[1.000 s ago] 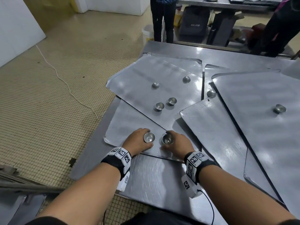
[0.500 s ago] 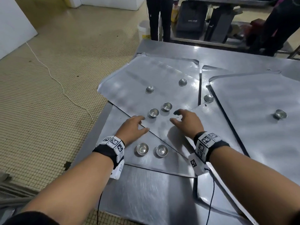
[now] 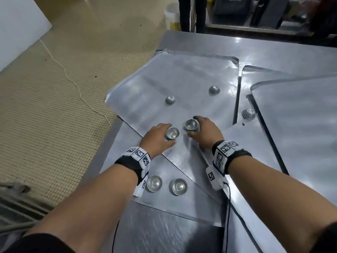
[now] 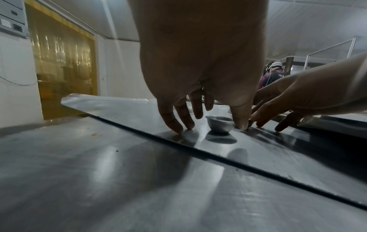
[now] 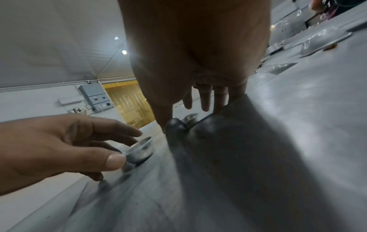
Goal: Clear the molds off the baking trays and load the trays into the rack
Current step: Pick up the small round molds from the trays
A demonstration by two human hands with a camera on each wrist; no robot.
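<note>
Several overlapping flat metal baking trays cover the steel table (image 3: 164, 234). On the upper-left tray (image 3: 182, 75) my left hand (image 3: 170, 134) curls thumb and fingers round a small round metal mold (image 3: 173, 132), also seen in the left wrist view as the mold (image 4: 219, 125). Just right of it, my right hand (image 3: 192, 126) cups a second mold (image 3: 191, 124) between thumb and index. Both molds stand upright on the tray. Two more upright molds (image 3: 154, 183) (image 3: 179, 186) sit free on the nearer tray (image 3: 197, 207). Three upturned molds (image 3: 170, 100) (image 3: 214, 89) (image 3: 248, 114) lie farther back.
A large tray (image 3: 300, 134) overlaps the others on the right. The table's left edge drops to tiled floor with a white cord (image 3: 73, 83). A person's legs (image 3: 187, 13) and a white bucket (image 3: 171, 17) stand beyond the far edge. Grey metal bars (image 3: 16, 210) show at lower left.
Both hands let go of two molds on the near tray, reached forward to the upper tray, and now close round the two upright molds there.
</note>
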